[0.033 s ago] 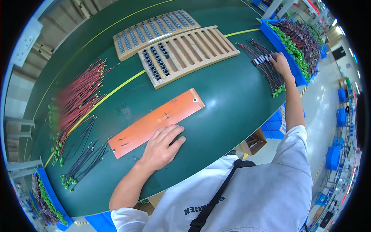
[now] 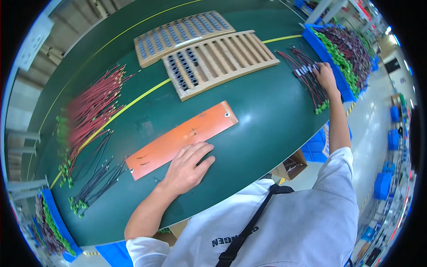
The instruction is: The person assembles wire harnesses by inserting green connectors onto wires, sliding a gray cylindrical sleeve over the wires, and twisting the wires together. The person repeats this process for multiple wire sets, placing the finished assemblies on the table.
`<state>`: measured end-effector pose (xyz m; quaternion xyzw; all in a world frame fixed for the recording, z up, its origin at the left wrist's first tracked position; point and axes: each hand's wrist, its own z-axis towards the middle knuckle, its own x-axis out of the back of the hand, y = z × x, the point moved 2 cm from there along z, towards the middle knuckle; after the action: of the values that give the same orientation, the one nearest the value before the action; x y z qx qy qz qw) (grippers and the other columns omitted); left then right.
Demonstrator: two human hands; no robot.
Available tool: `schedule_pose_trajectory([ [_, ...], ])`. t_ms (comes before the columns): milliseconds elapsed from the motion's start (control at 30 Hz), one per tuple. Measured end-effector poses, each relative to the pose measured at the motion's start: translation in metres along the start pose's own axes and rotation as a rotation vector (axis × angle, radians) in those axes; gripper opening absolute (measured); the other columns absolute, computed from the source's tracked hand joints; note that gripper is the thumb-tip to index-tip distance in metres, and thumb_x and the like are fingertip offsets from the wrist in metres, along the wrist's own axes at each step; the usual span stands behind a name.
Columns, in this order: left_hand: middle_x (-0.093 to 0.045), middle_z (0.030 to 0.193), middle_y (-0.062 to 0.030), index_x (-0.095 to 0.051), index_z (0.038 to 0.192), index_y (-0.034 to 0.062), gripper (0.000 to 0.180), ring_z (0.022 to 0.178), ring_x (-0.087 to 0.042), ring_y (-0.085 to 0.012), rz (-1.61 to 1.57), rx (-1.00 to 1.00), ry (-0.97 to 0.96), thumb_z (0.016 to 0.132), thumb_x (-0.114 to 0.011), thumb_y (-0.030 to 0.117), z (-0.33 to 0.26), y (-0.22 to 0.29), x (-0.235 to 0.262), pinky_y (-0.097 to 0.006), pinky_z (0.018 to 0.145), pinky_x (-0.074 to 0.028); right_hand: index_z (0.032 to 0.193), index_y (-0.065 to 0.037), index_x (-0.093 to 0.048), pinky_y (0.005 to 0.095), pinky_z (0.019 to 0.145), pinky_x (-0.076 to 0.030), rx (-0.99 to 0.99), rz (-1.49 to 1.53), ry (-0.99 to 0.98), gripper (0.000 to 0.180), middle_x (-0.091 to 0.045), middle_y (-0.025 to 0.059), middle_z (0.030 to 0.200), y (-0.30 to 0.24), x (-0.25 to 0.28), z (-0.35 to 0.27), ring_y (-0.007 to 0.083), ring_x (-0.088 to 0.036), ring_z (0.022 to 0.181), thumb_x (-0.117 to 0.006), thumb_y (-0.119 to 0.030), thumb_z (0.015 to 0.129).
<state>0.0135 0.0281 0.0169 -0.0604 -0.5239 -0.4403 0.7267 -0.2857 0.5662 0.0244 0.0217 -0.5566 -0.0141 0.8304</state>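
Flat on the near edge of an orange board (image 2: 182, 140) rests my left hand (image 2: 187, 169), palm down, fingers stretched out, holding nothing. My right hand (image 2: 327, 79) is at the far right, its fingers bent and closed on a bundle of red and black wires (image 2: 307, 80). White sleeves (image 2: 303, 70) sit on these wires beside the fingertips, and green connectors (image 2: 322, 107) are at their near ends. The fingertips are partly hidden. Behind the board, a wooden rack (image 2: 222, 58) has dark round pieces in its left slots.
A second rack (image 2: 178, 33) with grey pieces stands behind the first. Red wires (image 2: 95, 102) and black wires (image 2: 100, 184) lie at left. Blue bins of wires stand at the right (image 2: 340, 73) and lower left (image 2: 58, 222). The green table (image 2: 249, 147) has a curved near edge.
The whole view has shifted slightly. My right hand stays at the wire bundle with its fingers a little more bent; my left hand remains on the orange board.
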Motion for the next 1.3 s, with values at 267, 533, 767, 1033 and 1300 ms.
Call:
schedule_pose_trajectory([
  [267,-0.066,0.12,-0.0125,-0.07,0.106,0.0044,0.029,0.111,-0.066,-0.0315,0.0,-0.042,0.058,0.077,-0.075,0.005,-0.005,-0.003,0.005,-0.043,0.089,-0.054,0.108,0.002,-0.069,0.0378,0.083,-0.053,0.598,0.823,0.009,0.017,-0.069,0.0174,0.099,-0.286,0.043,-0.031,0.0318,-0.068,0.095,-0.066,-0.011,0.096],
  [533,-0.069,0.107,-0.0097,-0.071,0.103,0.0055,0.027,0.101,-0.068,-0.0291,0.15,-0.038,0.24,0.076,-0.075,0.005,-0.042,-0.012,0.047,-0.041,0.084,-0.056,0.111,-0.003,-0.069,0.0474,0.079,-0.054,0.462,0.665,-0.029,0.031,-0.07,0.0181,0.099,-0.396,-0.009,-0.012,0.0362,-0.07,0.09,-0.068,-0.03,0.096],
  [767,-0.07,0.096,-0.0095,-0.071,0.099,0.0044,0.018,0.091,-0.067,-0.0302,0.698,0.364,0.169,0.083,-0.064,0.001,-0.12,-0.101,0.167,-0.043,0.079,-0.055,0.114,0.0,-0.067,0.0405,0.075,-0.054,0.343,0.834,0.036,0.034,-0.071,0.014,0.091,-0.4,0.007,-0.02,0.0254,-0.069,0.08,-0.068,-0.03,0.098],
  [1033,-0.069,0.099,-0.0116,-0.069,0.105,0.0054,0.022,0.1,-0.065,-0.0343,0.624,0.759,-0.137,0.083,-0.072,0.004,-0.174,-0.163,0.21,-0.046,0.086,-0.054,0.109,0.001,-0.066,0.0344,0.075,-0.054,0.213,0.99,-0.01,0.034,-0.072,0.0099,0.087,-0.389,-0.011,-0.009,0.0166,-0.066,0.075,-0.069,-0.03,0.097],
  [1300,-0.069,0.096,-0.0146,-0.073,0.105,0.0011,0.018,0.095,-0.067,-0.0352,0.647,0.749,0.062,0.089,-0.067,0.005,-0.187,-0.157,0.245,-0.043,0.084,-0.055,0.108,0.001,-0.067,0.0323,0.073,-0.054,0.223,0.971,-0.042,0.031,-0.071,0.0085,0.085,-0.391,-0.007,-0.013,0.0149,-0.066,0.074,-0.07,-0.028,0.096],
])
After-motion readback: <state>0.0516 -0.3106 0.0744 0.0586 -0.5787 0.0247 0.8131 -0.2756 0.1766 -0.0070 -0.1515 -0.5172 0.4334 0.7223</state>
